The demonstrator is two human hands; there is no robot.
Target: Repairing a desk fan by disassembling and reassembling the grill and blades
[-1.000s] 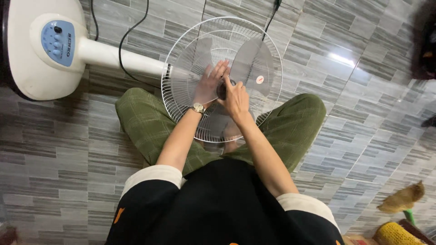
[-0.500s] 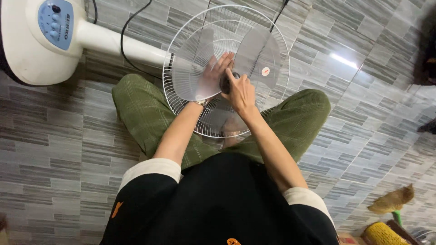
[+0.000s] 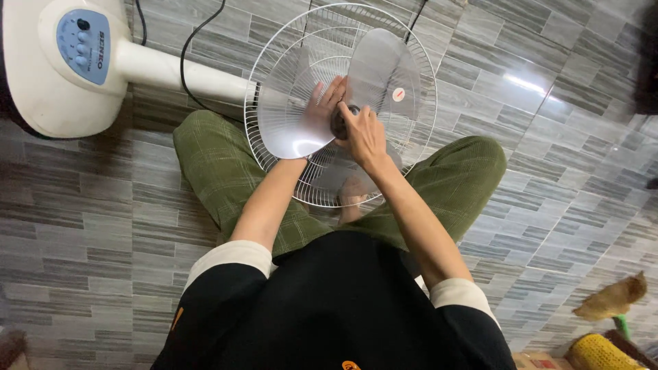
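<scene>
A white stand fan lies on the tiled floor with its round wire grille (image 3: 274, 62) over my lap. Clear plastic blades (image 3: 384, 68) sit inside the grille. My left hand (image 3: 321, 109) reaches under one clear blade and presses against it, fingers spread. My right hand (image 3: 363, 133) grips the dark hub cap (image 3: 340, 123) at the centre of the blades with thumb and fingers closed on it. I sit cross-legged in green checked trousers.
The fan's white round base (image 3: 41, 75) with a blue control panel (image 3: 86, 44) lies at the upper left, joined by a white pole (image 3: 178, 72). Black cables (image 3: 185, 62) run across the grey tiles. A yellow-brown broom (image 3: 613, 301) lies at the lower right.
The view has shifted slightly; the fan sits higher in frame. My left hand has slid further under the clear blade, and my right hand stays on the hub cap.
</scene>
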